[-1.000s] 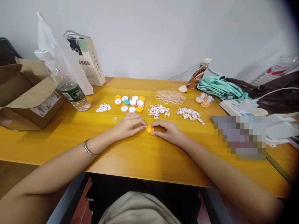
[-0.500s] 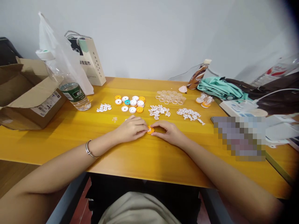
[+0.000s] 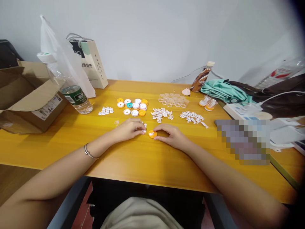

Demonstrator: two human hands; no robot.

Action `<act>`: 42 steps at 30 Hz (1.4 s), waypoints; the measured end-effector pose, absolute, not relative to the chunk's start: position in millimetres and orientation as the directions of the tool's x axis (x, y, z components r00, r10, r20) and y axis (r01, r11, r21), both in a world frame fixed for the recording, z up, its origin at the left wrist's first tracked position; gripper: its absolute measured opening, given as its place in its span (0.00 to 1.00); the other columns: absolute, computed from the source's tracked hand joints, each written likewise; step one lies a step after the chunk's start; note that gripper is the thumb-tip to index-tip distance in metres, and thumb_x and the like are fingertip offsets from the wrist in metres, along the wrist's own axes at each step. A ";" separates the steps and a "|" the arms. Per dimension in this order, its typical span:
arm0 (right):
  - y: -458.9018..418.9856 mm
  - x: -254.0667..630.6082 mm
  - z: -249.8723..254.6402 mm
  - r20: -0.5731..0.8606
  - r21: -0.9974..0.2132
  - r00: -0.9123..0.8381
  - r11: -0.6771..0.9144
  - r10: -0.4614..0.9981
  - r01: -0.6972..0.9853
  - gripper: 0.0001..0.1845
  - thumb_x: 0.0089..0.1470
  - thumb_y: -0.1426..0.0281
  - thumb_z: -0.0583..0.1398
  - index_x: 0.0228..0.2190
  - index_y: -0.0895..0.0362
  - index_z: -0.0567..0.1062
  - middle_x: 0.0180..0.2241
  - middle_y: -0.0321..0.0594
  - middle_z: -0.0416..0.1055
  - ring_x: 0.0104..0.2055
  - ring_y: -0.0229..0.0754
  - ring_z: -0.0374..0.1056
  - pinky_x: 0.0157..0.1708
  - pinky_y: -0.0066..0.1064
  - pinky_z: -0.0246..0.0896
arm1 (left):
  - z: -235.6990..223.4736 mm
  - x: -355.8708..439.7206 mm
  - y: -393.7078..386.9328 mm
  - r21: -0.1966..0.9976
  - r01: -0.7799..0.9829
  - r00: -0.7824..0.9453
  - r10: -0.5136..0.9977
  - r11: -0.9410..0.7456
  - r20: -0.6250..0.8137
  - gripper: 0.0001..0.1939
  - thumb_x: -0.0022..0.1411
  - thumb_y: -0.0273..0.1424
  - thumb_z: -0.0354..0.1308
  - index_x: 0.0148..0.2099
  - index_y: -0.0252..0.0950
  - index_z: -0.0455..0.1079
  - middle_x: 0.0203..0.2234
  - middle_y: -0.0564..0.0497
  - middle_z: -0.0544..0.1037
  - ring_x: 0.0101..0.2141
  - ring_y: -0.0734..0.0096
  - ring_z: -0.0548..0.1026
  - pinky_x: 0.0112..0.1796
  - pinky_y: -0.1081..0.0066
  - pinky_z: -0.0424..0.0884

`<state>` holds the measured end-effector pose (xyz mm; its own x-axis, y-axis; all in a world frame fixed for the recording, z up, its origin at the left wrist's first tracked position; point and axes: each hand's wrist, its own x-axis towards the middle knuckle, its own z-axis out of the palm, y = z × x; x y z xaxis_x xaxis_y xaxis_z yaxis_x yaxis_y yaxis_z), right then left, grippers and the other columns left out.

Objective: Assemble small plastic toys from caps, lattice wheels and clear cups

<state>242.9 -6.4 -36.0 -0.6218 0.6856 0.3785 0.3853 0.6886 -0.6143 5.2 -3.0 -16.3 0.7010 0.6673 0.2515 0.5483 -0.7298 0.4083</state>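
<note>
My right hand (image 3: 168,135) grips an orange round base (image 3: 150,135) between thumb and fingers; small white pieces lie inside it. Just left of it, my left hand (image 3: 130,129) pinches a small white part (image 3: 144,131) at its fingertips. Beyond those fingertips, a few small white bits (image 3: 145,126) rest on the table. Further back stands a cluster of round bases (image 3: 134,113) in white, orange and teal. White cut-out wheel pieces (image 3: 162,113) form one group, and more white flat pieces (image 3: 192,116) another.
Clear plastic caps (image 3: 173,101) stand behind the cut-out pieces. Small white knobs (image 3: 105,110) and tiny rings (image 3: 116,122) lie leftward. A water bottle (image 3: 77,98) and cardboard box (image 3: 30,117) flank the left; a coffee bottle (image 3: 201,79) and power strip (image 3: 240,111) the right.
My left hand has drawn away leftward from the orange base, which shows more fully. My right hand keeps its hold on the base.
</note>
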 end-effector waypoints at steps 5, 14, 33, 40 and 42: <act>-6.3 243.3 -36.4 0.379 -0.617 -0.622 0.688 0.686 0.383 0.12 0.48 0.66 0.61 0.37 0.54 0.72 0.37 0.40 0.73 0.40 0.42 0.69 0.43 0.35 0.63 | -12.2 6.4 -7.0 0.368 0.611 0.667 0.706 -0.700 0.236 0.08 0.60 0.29 0.53 0.40 0.34 0.72 0.34 0.48 0.75 0.34 0.72 0.73 0.37 0.72 0.68; -12.8 242.3 -28.6 0.475 -0.702 -0.453 0.635 0.755 0.323 0.09 0.50 0.65 0.60 0.34 0.54 0.73 0.35 0.40 0.73 0.39 0.41 0.69 0.44 0.37 0.64 | -16.6 5.6 -9.5 0.196 0.613 0.696 0.641 -0.765 0.323 0.09 0.59 0.24 0.50 0.39 0.33 0.70 0.30 0.48 0.75 0.31 0.72 0.72 0.32 0.73 0.68; -28.6 222.4 -26.3 0.467 -0.758 -0.318 0.559 0.825 0.337 0.06 0.50 0.67 0.59 0.31 0.54 0.75 0.30 0.36 0.76 0.32 0.39 0.71 0.36 0.32 0.68 | -23.2 30.5 -29.3 0.651 0.309 0.440 0.711 -0.693 0.548 0.09 0.60 0.31 0.53 0.43 0.35 0.64 0.36 0.48 0.71 0.35 0.75 0.73 0.37 0.72 0.73; -18.9 245.8 -29.1 0.430 -0.590 -0.537 0.676 0.725 0.441 0.07 0.53 0.70 0.55 0.31 0.53 0.74 0.32 0.38 0.74 0.34 0.40 0.70 0.37 0.33 0.66 | -18.4 27.8 -22.5 0.412 0.547 0.612 0.684 -0.729 0.397 0.20 0.55 0.42 0.56 0.47 0.38 0.66 0.43 0.47 0.70 0.45 0.62 0.65 0.46 0.60 0.62; -17.8 249.1 -30.6 0.421 -0.516 -0.612 0.731 0.670 0.446 0.08 0.54 0.71 0.54 0.32 0.54 0.73 0.32 0.39 0.74 0.35 0.40 0.69 0.37 0.34 0.65 | -19.5 29.0 -21.9 0.372 0.577 0.635 0.686 -0.727 0.355 0.20 0.55 0.43 0.57 0.47 0.38 0.67 0.43 0.47 0.70 0.45 0.61 0.64 0.46 0.60 0.61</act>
